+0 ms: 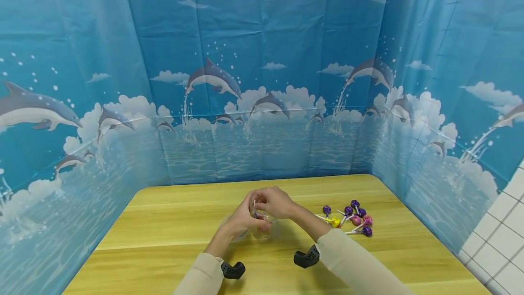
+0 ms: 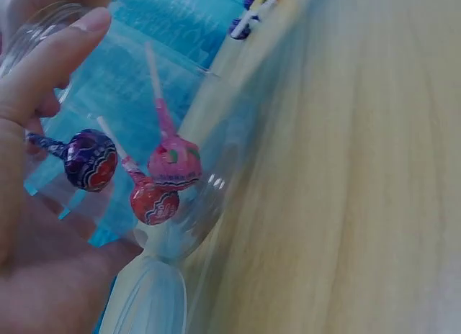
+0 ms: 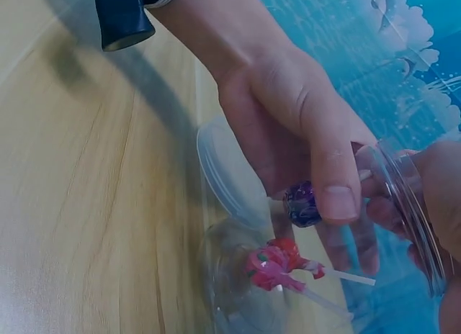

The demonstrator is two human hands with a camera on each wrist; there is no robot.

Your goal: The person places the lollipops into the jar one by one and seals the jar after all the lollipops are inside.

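My left hand [image 1: 243, 220] grips a clear jar [image 2: 223, 140] round its side, with the thumb lying across it. Inside, a pink lollipop [image 2: 174, 163] and a red lollipop [image 2: 154, 204] lie near the bottom, partly overlapping. A purple lollipop [image 3: 299, 204] hangs higher in the jar, its stick toward the mouth. Fingers of my right hand [image 1: 276, 201] reach into the mouth and appear to pinch that stick; the exact contact is mostly hidden. Beside the jar, the round translucent lid [image 3: 223, 168] rests partly behind my left hand.
To the right on the wooden table [image 1: 163, 222] lies a loose group of purple lollipops [image 1: 355, 204], pink lollipops [image 1: 367, 220] and a yellow lollipop [image 1: 335, 222]. A blue dolphin-print curtain [image 1: 266, 149] borders the table's back and sides. White tiles [image 1: 501, 222] show at far right.
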